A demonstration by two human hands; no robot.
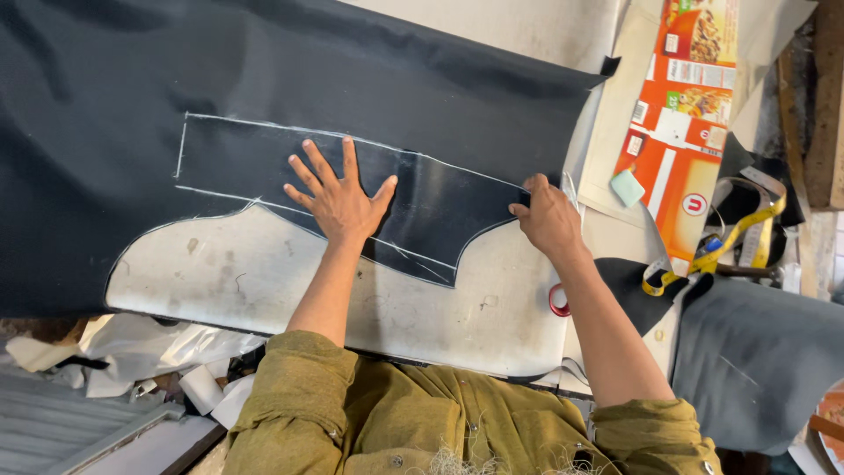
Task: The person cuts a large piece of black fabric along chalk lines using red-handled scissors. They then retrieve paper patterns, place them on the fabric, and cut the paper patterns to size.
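A large sheet of dark fabric (132, 79) covers a worn white table (264, 281). A curved section has been cut out of its near side. On the sheet lies a long dark fabric piece (440, 207), outlined in white chalk. My left hand (338, 200) presses flat on the middle of this piece, fingers spread. My right hand (549, 218) is closed on the piece's right end, pinching its edge at the border of the sheet. Whether it also holds chalk is hidden.
A red scissor handle ring (558, 301) shows under my right wrist. To the right lie a flattened orange carton (677, 105), a pale green chalk block (627, 187), a yellow tape measure (738, 236) and grey cloth (760, 361). White scraps (132, 352) pile up at lower left.
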